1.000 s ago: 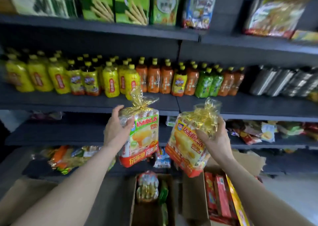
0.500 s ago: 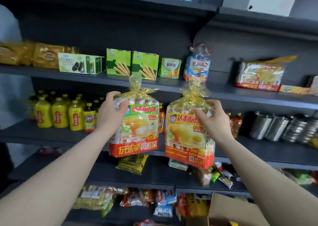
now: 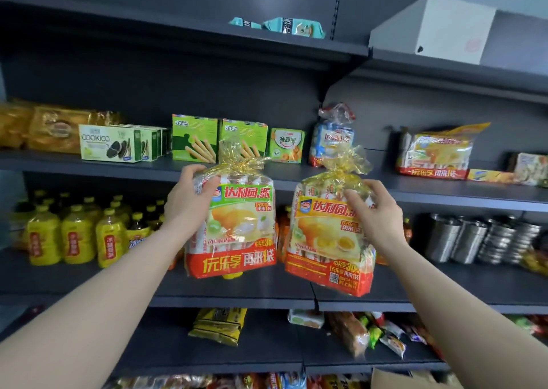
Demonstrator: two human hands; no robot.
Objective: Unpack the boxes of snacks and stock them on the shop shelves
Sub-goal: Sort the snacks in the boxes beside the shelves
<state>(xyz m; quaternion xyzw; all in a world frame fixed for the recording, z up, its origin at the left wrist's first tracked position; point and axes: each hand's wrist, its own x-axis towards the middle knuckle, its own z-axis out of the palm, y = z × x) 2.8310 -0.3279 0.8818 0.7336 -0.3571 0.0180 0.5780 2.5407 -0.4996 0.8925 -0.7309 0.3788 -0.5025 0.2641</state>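
My left hand [image 3: 185, 203] grips the upper left side of a green-and-red bag of cakes [image 3: 237, 228] tied at the top with gold wrap. My right hand [image 3: 375, 213] grips the upper right of a yellow-and-red bag of cakes [image 3: 323, 246] with the same gold tie. Both bags hang upright in the air in front of the dark grey shelves, just below the snack shelf [image 3: 296, 178]. The two bags are side by side and slightly apart.
On the snack shelf stand cookie boxes [image 3: 118, 144], green biscuit-stick boxes [image 3: 194, 138], a blue bag [image 3: 332, 136] and a similar cake bag [image 3: 434, 154]. Yellow bottles [image 3: 74, 234] and steel cups [image 3: 480, 237] fill the shelf below. A cardboard box corner [image 3: 400, 381] shows at the bottom.
Both hands have lifted the two bags from over the open boxes up to the level of the snack shelf. My view has tilted upward with them.
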